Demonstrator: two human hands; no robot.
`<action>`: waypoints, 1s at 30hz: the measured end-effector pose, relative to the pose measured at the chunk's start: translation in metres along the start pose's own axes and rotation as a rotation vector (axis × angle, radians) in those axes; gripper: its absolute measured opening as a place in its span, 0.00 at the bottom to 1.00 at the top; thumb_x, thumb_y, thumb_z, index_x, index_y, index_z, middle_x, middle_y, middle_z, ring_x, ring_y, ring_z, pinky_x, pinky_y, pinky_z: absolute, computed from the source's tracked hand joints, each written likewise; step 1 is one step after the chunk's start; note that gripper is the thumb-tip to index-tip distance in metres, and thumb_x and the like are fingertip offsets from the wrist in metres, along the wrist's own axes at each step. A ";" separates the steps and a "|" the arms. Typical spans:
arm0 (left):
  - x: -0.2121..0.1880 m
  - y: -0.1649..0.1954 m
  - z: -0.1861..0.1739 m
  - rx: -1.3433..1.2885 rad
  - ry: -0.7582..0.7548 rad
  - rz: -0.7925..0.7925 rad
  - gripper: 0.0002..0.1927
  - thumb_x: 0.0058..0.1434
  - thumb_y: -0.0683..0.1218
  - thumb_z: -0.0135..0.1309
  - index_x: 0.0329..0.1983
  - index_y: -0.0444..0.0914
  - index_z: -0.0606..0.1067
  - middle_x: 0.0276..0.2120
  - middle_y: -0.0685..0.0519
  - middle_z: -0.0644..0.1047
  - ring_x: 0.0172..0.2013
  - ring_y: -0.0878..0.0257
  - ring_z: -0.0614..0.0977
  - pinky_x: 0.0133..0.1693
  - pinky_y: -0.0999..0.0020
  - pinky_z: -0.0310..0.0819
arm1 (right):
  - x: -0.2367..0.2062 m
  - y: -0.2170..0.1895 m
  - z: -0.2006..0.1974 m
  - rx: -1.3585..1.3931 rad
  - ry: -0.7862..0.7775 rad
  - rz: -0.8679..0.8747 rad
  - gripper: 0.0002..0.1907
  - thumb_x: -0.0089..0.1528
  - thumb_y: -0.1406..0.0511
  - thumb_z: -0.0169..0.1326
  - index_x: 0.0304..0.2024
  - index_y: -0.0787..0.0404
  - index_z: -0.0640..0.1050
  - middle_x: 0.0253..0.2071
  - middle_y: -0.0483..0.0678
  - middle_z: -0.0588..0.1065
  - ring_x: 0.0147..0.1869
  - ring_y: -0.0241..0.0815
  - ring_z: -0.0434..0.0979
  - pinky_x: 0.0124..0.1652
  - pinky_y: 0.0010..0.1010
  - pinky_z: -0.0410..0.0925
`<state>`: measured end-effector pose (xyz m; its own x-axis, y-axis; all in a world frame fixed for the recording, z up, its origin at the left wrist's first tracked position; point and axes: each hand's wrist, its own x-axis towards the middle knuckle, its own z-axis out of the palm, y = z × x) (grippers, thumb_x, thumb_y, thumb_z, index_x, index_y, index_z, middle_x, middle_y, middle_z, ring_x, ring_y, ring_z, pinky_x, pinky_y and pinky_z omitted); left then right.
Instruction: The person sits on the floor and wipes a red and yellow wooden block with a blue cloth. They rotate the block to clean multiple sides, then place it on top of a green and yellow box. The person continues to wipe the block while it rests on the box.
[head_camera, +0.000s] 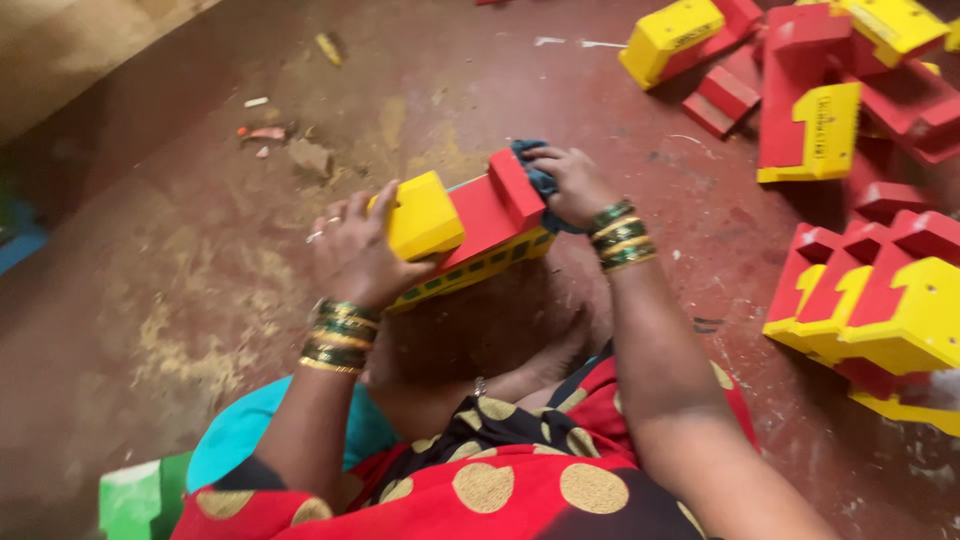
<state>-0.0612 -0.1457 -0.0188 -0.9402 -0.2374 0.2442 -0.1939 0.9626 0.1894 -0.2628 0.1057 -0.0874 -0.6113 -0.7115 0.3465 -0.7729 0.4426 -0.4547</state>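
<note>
Above the red floor (200, 250): red-and-yellow wooden toy bus (470, 235), left hand (355, 250) clamped on its yellow end, right hand (572, 185) pressing blue cloth (535, 175) against its far end; similar painted pieces (860, 290) heaped right of it.

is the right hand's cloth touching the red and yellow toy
Touching: the head view shows the right hand pressing the dark blue cloth against the toy's red end.

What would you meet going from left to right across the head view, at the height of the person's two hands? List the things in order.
Sawdust-strewn floor → left hand → red and yellow toy bus → blue cloth → right hand → row of finished red and yellow toys.
</note>
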 end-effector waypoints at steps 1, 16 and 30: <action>0.000 -0.001 0.000 -0.007 -0.006 0.004 0.56 0.31 0.70 0.72 0.66 0.49 0.70 0.53 0.50 0.74 0.55 0.49 0.73 0.55 0.46 0.65 | -0.005 -0.004 -0.002 -0.025 -0.009 0.022 0.20 0.54 0.72 0.55 0.49 0.58 0.81 0.58 0.52 0.77 0.56 0.59 0.75 0.57 0.46 0.68; -0.008 -0.014 0.010 -0.016 0.023 0.019 0.57 0.36 0.74 0.69 0.68 0.46 0.67 0.54 0.47 0.73 0.57 0.43 0.71 0.57 0.40 0.59 | -0.064 -0.127 -0.005 -0.073 0.154 -0.011 0.20 0.53 0.67 0.61 0.50 0.56 0.79 0.45 0.52 0.76 0.46 0.57 0.77 0.44 0.45 0.71; -0.010 -0.011 0.008 0.024 -0.080 -0.020 0.58 0.38 0.71 0.70 0.72 0.50 0.61 0.61 0.45 0.69 0.63 0.42 0.66 0.62 0.39 0.54 | -0.078 -0.129 -0.022 -0.344 0.033 0.396 0.18 0.53 0.60 0.63 0.46 0.51 0.80 0.43 0.52 0.76 0.44 0.59 0.78 0.39 0.50 0.71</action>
<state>-0.0516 -0.1525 -0.0308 -0.9553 -0.2462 0.1639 -0.2184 0.9609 0.1705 -0.1193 0.1160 -0.0381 -0.8685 -0.4384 0.2314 -0.4896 0.8316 -0.2621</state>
